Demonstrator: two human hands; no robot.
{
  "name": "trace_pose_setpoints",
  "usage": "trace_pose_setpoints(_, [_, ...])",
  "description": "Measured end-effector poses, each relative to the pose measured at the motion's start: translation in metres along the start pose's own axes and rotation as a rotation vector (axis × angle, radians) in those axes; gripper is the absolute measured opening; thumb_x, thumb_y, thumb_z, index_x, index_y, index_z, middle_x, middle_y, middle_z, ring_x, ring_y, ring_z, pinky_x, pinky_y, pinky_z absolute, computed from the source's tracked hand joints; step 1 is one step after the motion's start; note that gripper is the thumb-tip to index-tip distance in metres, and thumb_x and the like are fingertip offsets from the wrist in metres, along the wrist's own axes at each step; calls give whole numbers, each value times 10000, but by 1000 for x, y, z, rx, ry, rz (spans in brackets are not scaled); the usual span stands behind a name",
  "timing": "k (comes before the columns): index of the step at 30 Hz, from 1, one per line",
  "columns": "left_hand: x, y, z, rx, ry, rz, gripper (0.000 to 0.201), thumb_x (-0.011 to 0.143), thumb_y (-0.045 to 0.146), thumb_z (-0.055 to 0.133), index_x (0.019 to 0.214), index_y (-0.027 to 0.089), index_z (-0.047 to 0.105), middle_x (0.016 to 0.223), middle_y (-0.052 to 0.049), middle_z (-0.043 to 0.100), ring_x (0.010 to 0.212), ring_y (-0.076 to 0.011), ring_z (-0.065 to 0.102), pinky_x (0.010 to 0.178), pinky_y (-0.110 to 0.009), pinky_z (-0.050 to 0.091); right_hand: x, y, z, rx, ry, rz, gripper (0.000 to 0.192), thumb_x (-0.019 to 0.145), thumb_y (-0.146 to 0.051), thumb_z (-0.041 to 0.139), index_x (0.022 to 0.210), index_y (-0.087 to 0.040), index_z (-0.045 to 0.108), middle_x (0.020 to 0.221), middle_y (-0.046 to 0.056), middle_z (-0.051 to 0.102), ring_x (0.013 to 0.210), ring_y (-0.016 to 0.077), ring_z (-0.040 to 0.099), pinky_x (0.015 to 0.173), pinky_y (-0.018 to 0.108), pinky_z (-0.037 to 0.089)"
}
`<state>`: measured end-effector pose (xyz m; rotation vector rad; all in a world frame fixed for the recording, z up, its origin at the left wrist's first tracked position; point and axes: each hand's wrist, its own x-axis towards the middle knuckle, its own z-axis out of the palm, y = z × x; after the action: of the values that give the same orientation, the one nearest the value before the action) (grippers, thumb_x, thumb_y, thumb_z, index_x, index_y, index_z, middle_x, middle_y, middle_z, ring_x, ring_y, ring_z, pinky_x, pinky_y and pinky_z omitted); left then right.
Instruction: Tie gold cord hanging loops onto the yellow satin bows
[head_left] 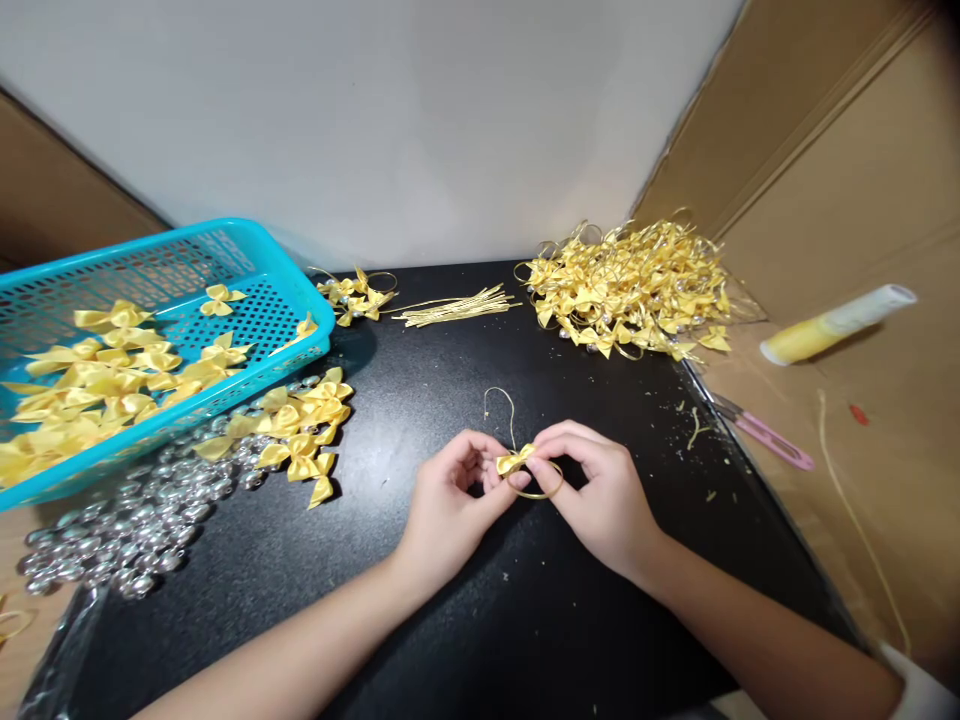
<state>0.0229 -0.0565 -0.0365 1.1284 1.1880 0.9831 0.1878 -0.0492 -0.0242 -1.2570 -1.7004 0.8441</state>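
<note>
Black tabletop (465, 620): basket (285, 270), loose bows (304, 430), beads (142, 520).

The blue basket (247, 262) runs off the left edge, so its far end and some yellow bows (112, 380) inside are cut off. Beside the basket, the silver beads (142, 520) are too small to tell apart. Fingers of the left hand (450, 500) hide part of the small bow (514, 460). The gold cord (536, 490) partly vanishes behind the right hand (600, 490).
</note>
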Motion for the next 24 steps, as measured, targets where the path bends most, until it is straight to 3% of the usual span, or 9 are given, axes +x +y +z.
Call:
trace_pose_setpoints(9, [0,-1,0,132,54,109,160,803,285,699,817,175,584,671,31,532,621,-97,480,598,-214,418,-1,-4,1,4,26,-30,103,835,-169,617,739,-197,644,803,52,673,773,179,652,714,312,522])
trace_pose_setpoints(16, [-1,-2,-2,214,59,209,139,829,255,669,899,196,564,724,12,587,648,-116,516,627,-237,437,-2,-4,3,-21,35,-55,112,827,-145,613,736,-206,635,793,46,674,778,180,642,707,313,517])
trace_pose_setpoints(21, [-1,0,-1,186,54,194,150,827,256,664,869,199,532,684,22,558,618,-112,491,613,-236,416,-3,-2,5,-55,26,-63,105,840,-150,593,769,-214,635,821,44,672,806,182,630,736,323,508])
trace_pose_setpoints(24, [-1,0,-1,155,61,180,173,820,261,669,851,200,510,675,31,530,618,-110,481,611,-232,409,-4,-2,4,-139,115,-91,106,805,-170,630,711,-211,602,753,32,621,751,181,588,685,318,473])
